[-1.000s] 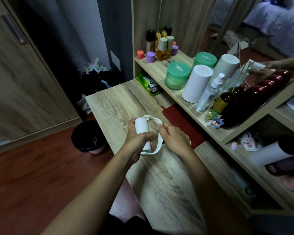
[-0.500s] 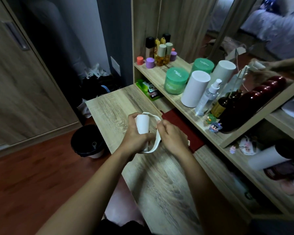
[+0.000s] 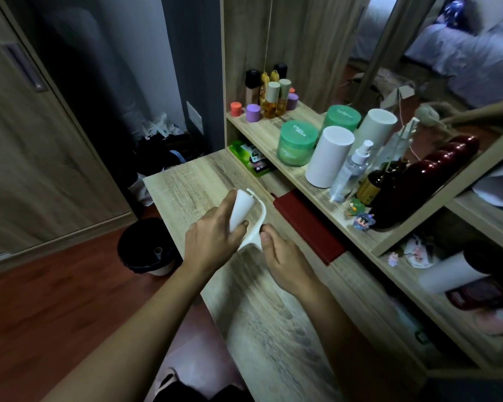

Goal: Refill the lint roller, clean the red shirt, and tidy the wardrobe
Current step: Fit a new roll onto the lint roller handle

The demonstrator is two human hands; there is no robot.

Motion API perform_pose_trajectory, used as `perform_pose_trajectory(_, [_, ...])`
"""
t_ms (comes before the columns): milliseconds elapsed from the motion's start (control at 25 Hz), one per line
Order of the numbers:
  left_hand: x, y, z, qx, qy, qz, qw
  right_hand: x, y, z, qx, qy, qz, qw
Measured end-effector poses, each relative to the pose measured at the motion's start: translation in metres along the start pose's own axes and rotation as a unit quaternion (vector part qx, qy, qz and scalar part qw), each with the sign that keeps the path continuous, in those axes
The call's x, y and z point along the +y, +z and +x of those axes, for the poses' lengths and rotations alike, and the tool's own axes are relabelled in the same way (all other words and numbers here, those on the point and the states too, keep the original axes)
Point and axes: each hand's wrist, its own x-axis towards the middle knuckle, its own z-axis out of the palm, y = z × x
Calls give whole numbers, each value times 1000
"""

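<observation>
My left hand (image 3: pixel 212 237) grips the roll (image 3: pixel 240 208); right hand (image 3: pixel 285 265) pinches the handle (image 3: pixel 262 216), steadying it for seating.

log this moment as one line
step: refill lint roller | left hand: holds white roll | right hand: pinches roller frame | place: over wooden table

"3D" on green box (image 3: pixel 249 158)
</observation>
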Motion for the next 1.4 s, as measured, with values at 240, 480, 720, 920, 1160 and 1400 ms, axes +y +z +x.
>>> perform_pose_trajectory(240, [0,2,1,-25,62,-2,998,9,3,-6,-1,8,45,999])
perform_pose_trajectory(480, [0,5,-5,-1,110,9,994,11,9,-14,0,24,102,994])
perform_pose_trajectory(720, [4,0,4,-58,127,61,988,16,20,-26,22,46,132,990])
perform_pose_trajectory(920, [-3,-20,24,66,-46,-144,986,26,21,-34,97,48,116,987])
perform_pose_trajectory(1160, [-4,-6,-13,52,346,42,936,25,19,-28,129,59,117,983])
perform_pose_trajectory(1400, [-21,-17,4,-28,32,-16,999,23,16,-26,129,44,110,985])
